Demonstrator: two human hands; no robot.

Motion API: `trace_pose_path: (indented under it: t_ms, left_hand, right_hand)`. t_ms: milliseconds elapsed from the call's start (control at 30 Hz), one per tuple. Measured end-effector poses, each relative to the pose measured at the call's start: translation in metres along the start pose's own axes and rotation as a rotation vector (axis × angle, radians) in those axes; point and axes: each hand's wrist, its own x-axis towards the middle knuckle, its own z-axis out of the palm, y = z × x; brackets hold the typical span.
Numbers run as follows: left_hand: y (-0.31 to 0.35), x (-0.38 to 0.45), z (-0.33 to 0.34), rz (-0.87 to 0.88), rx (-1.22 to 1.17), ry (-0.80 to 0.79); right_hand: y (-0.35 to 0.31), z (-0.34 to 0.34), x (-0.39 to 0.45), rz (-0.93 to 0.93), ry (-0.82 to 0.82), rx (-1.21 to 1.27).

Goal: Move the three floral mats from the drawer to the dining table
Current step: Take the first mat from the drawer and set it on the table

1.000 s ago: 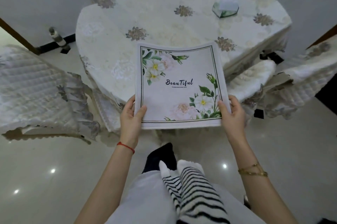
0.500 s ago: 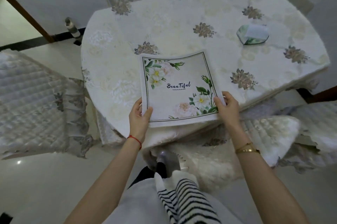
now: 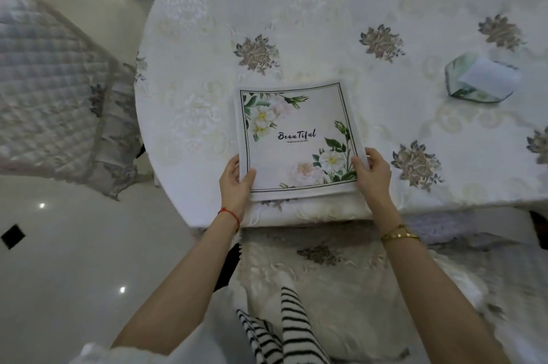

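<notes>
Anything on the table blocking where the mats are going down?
Nothing visible. The mats are already over the table near its front edge, left hand and right hand gripping the near corners. The only other item, a tissue box, sits well off to the right.

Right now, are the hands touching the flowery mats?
Touching. The head view shows the left hand and right hand gripping the floral mats at their near corners, thumbs on top.

Floral mats (image 3: 296, 141) now rest on dining table (image 3: 326, 8).
</notes>
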Motion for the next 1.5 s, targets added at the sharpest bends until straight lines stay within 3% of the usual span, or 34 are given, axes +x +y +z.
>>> trace_pose_path:
  t_ms: [267, 567, 767, 1000, 1233, 1367, 1500]
  left_hand:
    - [-0.006, 0.002, 0.009, 0.015, 0.099, 0.095]
    - [-0.011, -0.001, 0.017, 0.043, 0.19, 0.076]
    - [-0.011, -0.002, 0.021, 0.07, 0.295, 0.149]
    - [-0.004, 0.017, 0.008, 0.28, 0.604, 0.203]
    - [0.024, 0.085, 0.048, 0.699, 0.881, -0.05]
    - [0.035, 0.117, 0.077, 0.746, 1.058, -0.195]
    - [0.029, 0.139, 0.089, 0.73, 1.178, -0.216]
  right_hand:
    - [0.018, -0.001, 0.005, -0.008, -0.01, 0.008]
    - [0.034, -0.008, -0.002, -0.005, 0.034, -0.057]
    - [0.03, -0.008, -0.001, -0.003, 0.084, -0.219]
    - [0.039, -0.005, 0.02, -0.263, 0.208, -0.383]
    - [-0.014, 0.042, 0.09, -0.557, -0.11, -0.604]
    - [-0.038, 0.078, 0.122, -0.649, -0.28, -0.743]
    - [-0.04, 0.1, 0.138, -0.628, -0.354, -0.759]
